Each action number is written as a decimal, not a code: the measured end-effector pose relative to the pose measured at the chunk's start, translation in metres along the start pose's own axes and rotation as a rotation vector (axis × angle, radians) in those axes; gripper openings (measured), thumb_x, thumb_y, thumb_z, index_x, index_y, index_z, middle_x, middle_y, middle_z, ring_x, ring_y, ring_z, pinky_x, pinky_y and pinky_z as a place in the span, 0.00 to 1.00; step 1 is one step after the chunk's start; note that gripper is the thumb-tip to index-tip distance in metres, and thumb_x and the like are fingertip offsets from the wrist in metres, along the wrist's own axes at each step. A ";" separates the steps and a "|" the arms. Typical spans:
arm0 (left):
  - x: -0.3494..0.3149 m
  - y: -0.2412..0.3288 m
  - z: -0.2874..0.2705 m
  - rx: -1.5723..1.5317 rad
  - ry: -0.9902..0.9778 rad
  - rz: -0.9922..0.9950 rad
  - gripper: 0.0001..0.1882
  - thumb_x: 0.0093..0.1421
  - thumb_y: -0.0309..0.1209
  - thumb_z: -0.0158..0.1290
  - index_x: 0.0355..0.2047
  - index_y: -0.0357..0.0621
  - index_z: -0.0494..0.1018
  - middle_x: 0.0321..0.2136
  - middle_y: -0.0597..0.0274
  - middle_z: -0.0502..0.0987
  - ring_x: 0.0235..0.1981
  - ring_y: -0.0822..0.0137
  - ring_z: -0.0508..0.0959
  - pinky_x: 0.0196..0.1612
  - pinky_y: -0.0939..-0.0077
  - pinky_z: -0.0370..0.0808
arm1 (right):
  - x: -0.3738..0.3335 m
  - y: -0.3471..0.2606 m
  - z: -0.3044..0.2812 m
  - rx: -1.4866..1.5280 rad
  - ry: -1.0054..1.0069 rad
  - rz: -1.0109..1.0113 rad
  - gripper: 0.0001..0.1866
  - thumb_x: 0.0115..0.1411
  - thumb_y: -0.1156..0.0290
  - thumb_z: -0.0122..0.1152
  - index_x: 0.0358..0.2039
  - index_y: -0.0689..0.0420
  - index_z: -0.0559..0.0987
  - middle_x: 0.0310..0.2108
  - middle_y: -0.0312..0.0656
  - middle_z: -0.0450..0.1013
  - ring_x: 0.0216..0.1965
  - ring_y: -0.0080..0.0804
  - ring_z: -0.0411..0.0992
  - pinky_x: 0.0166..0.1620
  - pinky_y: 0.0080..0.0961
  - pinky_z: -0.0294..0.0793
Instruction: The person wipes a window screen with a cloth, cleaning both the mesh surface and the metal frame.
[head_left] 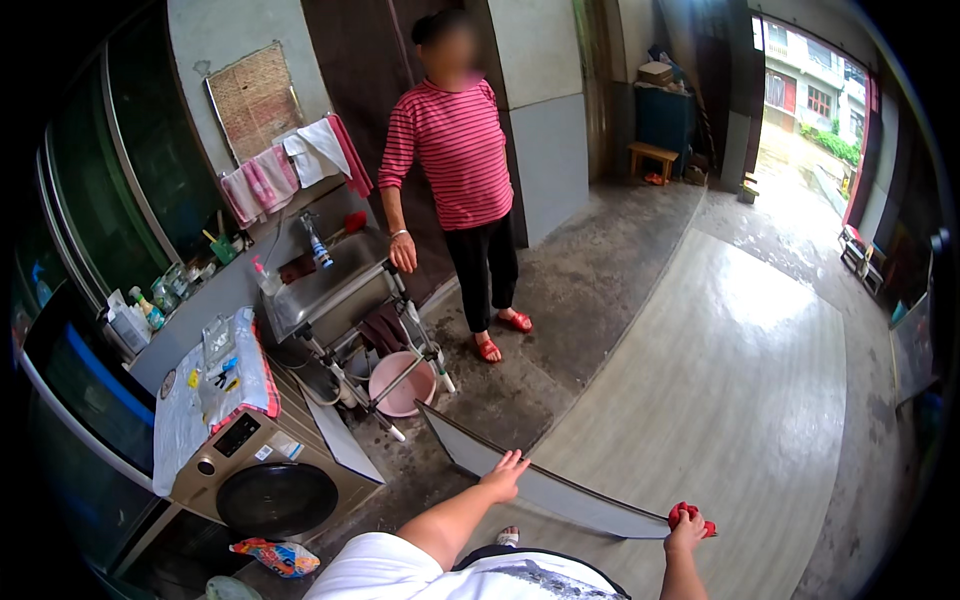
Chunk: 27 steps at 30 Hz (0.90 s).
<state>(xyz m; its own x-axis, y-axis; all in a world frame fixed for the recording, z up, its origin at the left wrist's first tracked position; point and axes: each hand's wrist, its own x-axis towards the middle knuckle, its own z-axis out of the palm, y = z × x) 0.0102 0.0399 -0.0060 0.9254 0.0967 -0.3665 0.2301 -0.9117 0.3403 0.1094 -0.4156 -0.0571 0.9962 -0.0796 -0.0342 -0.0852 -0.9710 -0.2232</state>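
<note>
A long framed panel with a thin dark rim and a pale grey face stands on edge in front of me, slanting from near the sink down to the right. My left hand is at its upper rim, fingers curling over the edge, holding it. At the panel's right end, my right hand is closed around a bunched red cloth, pressed against the rim. The panel hides part of the floor behind it.
A person in a striped red top stands by the steel sink. Left are a gold washing machine and a pink basin. A wooden stool stands farther back. Pale flooring stretches toward the bright doorway.
</note>
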 end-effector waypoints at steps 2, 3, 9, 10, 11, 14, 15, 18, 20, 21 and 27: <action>-0.001 -0.001 0.000 0.001 0.003 0.004 0.41 0.52 0.24 0.48 0.67 0.54 0.49 0.69 0.53 0.40 0.70 0.53 0.41 0.68 0.66 0.50 | -0.005 -0.014 -0.007 0.056 -0.036 -0.048 0.19 0.50 0.75 0.60 0.44 0.46 0.76 0.53 0.45 0.65 0.59 0.42 0.59 0.59 0.43 0.55; 0.000 0.001 0.000 0.000 0.002 0.007 0.41 0.52 0.24 0.48 0.67 0.54 0.49 0.69 0.53 0.40 0.70 0.53 0.41 0.68 0.66 0.50 | -0.006 -0.019 -0.004 0.074 -0.032 -0.075 0.20 0.49 0.76 0.60 0.44 0.46 0.76 0.54 0.45 0.65 0.59 0.43 0.59 0.60 0.43 0.54; 0.000 0.004 -0.003 0.005 -0.006 0.000 0.42 0.51 0.23 0.47 0.67 0.55 0.49 0.69 0.54 0.39 0.70 0.54 0.41 0.67 0.67 0.51 | -0.019 -0.082 0.000 0.105 -0.112 -0.196 0.24 0.47 0.77 0.61 0.46 0.44 0.76 0.55 0.46 0.63 0.61 0.44 0.57 0.62 0.52 0.50; 0.000 0.005 -0.005 0.005 -0.011 -0.004 0.42 0.51 0.23 0.47 0.67 0.55 0.49 0.69 0.54 0.39 0.70 0.54 0.41 0.67 0.67 0.51 | -0.021 -0.093 0.001 0.125 -0.114 -0.209 0.24 0.47 0.76 0.61 0.47 0.43 0.76 0.55 0.46 0.63 0.61 0.44 0.57 0.62 0.52 0.49; 0.000 0.005 -0.004 0.011 -0.013 -0.005 0.42 0.51 0.23 0.47 0.67 0.55 0.49 0.69 0.54 0.39 0.70 0.54 0.40 0.67 0.67 0.51 | -0.025 -0.101 0.001 0.116 -0.096 -0.227 0.24 0.47 0.77 0.61 0.47 0.43 0.75 0.55 0.46 0.63 0.60 0.44 0.58 0.62 0.52 0.50; 0.002 0.003 -0.004 0.018 -0.020 -0.011 0.42 0.51 0.23 0.46 0.67 0.56 0.49 0.69 0.55 0.39 0.70 0.54 0.40 0.67 0.66 0.51 | -0.029 -0.114 0.000 0.104 -0.054 -0.250 0.25 0.47 0.77 0.60 0.47 0.44 0.75 0.54 0.46 0.64 0.59 0.45 0.59 0.61 0.51 0.51; 0.003 0.001 -0.003 0.019 -0.027 -0.009 0.42 0.51 0.23 0.46 0.67 0.56 0.49 0.69 0.55 0.38 0.70 0.55 0.41 0.67 0.66 0.51 | -0.030 -0.114 0.001 0.102 -0.042 -0.248 0.25 0.47 0.78 0.60 0.47 0.44 0.75 0.54 0.46 0.64 0.59 0.45 0.59 0.61 0.51 0.52; 0.006 0.001 0.000 0.023 -0.026 -0.015 0.42 0.51 0.23 0.47 0.67 0.57 0.48 0.69 0.57 0.39 0.70 0.56 0.41 0.67 0.66 0.52 | -0.024 -0.100 0.003 0.160 -0.097 -0.324 0.29 0.47 0.77 0.60 0.51 0.42 0.73 0.57 0.47 0.60 0.62 0.46 0.55 0.63 0.52 0.49; 0.006 0.000 0.000 0.032 -0.016 -0.020 0.42 0.51 0.23 0.47 0.67 0.58 0.48 0.70 0.58 0.39 0.70 0.57 0.41 0.66 0.65 0.53 | -0.025 -0.099 0.004 0.164 -0.092 -0.329 0.28 0.47 0.77 0.59 0.51 0.42 0.73 0.57 0.47 0.61 0.62 0.46 0.56 0.63 0.53 0.49; 0.004 0.003 -0.001 0.037 -0.012 -0.021 0.42 0.52 0.23 0.48 0.68 0.59 0.48 0.70 0.58 0.39 0.70 0.57 0.41 0.66 0.65 0.54 | -0.026 -0.099 0.004 0.156 -0.091 -0.325 0.28 0.48 0.77 0.59 0.51 0.42 0.74 0.57 0.47 0.61 0.62 0.46 0.56 0.63 0.53 0.49; 0.001 0.008 -0.004 0.040 -0.001 -0.033 0.43 0.52 0.24 0.49 0.67 0.59 0.47 0.70 0.59 0.39 0.70 0.58 0.41 0.66 0.65 0.56 | -0.027 -0.104 0.000 0.163 -0.081 -0.297 0.27 0.48 0.78 0.59 0.50 0.43 0.74 0.57 0.47 0.62 0.61 0.47 0.57 0.62 0.54 0.49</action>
<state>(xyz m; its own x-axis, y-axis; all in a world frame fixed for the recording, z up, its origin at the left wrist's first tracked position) 0.0144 0.0344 -0.0002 0.9170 0.1268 -0.3782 0.2484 -0.9234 0.2927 0.0915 -0.3122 -0.0330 0.9739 0.2260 -0.0204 0.2007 -0.8996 -0.3880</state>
